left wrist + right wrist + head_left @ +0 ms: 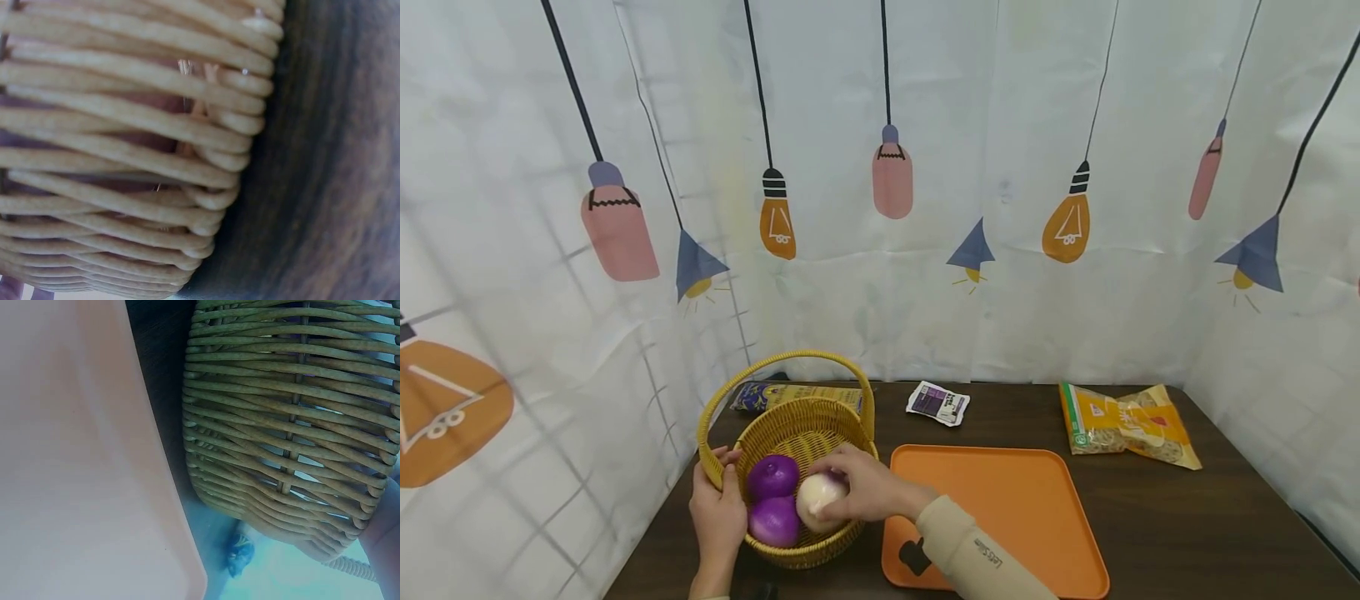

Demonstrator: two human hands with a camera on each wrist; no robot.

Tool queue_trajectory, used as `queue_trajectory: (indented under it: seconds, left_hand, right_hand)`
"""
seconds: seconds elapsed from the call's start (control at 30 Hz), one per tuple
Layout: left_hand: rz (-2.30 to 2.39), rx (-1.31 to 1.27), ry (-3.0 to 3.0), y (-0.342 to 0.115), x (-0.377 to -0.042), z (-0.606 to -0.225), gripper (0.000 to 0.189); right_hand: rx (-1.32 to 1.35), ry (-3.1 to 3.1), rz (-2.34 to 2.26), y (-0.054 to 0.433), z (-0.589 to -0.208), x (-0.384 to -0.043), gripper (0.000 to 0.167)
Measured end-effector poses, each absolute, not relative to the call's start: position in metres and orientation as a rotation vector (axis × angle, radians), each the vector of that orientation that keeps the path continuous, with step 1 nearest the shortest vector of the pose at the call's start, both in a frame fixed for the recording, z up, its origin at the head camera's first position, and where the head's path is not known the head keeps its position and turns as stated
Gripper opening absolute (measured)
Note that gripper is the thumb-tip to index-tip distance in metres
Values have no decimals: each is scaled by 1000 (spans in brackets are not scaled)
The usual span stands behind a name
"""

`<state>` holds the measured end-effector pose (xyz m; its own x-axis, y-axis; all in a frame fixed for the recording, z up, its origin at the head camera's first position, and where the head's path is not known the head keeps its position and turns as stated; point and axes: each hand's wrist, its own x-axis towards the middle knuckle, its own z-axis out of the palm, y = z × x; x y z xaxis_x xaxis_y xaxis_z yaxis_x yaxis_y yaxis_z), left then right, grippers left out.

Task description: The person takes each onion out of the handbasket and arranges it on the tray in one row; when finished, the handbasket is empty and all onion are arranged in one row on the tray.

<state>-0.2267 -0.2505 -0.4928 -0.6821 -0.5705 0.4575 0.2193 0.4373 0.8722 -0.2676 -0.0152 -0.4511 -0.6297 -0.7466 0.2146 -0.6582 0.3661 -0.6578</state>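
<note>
left hand [718, 504] gripping the left rim of a yellow wicker basket [801, 555], right hand [863, 483] with fingers curled round a white onion [815, 498] inside it, two purple onions [773, 478] alongside, orange tray [1000, 500] beside the basket, dark tabletop [1195, 525]

Three onions in all: two round, glossy purple onions [773, 477] and one round, mostly white onion [815, 500]. One yellow woven wicker basket [801, 557], with one arched handle [805, 354]. One orange rectangular tray [1007, 500]. Three packets: one long blue-and-yellow packet [793, 394], one small purple-and-white sachet [938, 404], one larger yellow see-through bag [1131, 427]. One dark brown wooden desk [1195, 525]. Printed on the white curtain [880, 317]: three orange bulbs [1066, 227], three pink rounded lamps [892, 182], three blue cone-shaped lamps [973, 247].
</note>
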Motion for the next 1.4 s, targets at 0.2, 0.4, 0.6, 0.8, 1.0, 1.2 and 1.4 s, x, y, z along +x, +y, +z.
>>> queue_trajectory:
  seconds: [0.2, 0.4, 0.6, 0.8, 1.0, 1.2, 1.4]
  left_hand:
    - [-1326, 315, -1932, -251, -228, -493, 27]
    - [-1338, 426, -1996, -254, -227, -492, 30]
    - [-1447, 475, -2070, -259, -227, -490, 35]
    - [-1530, 487, -2075, -260, -227, -487, 35]
    - [-1535, 466, -2066, -258, -228, -486, 34]
    - [-1545, 446, -2056, -258, -228, -487, 33]
    - [-1529, 448, -2056, -258, -228, -488, 32]
  right_hand:
    - [-1207, 2415, -1321, -10, -452, -264, 48]
    - [-1192, 2362, -1557, -2, -453, -258, 43]
    - [-1107, 2303, -1752, 16, -452, -252, 39]
    - [-1059, 2324, -1843, 39, -433, -237, 40]
    - [-973, 2358, -1979, 58, -455, -246, 41]
    - [-729, 2388, -2076, 78, -473, -253, 51]
    - [-598, 2414, -2013, 91, -481, -255, 70]
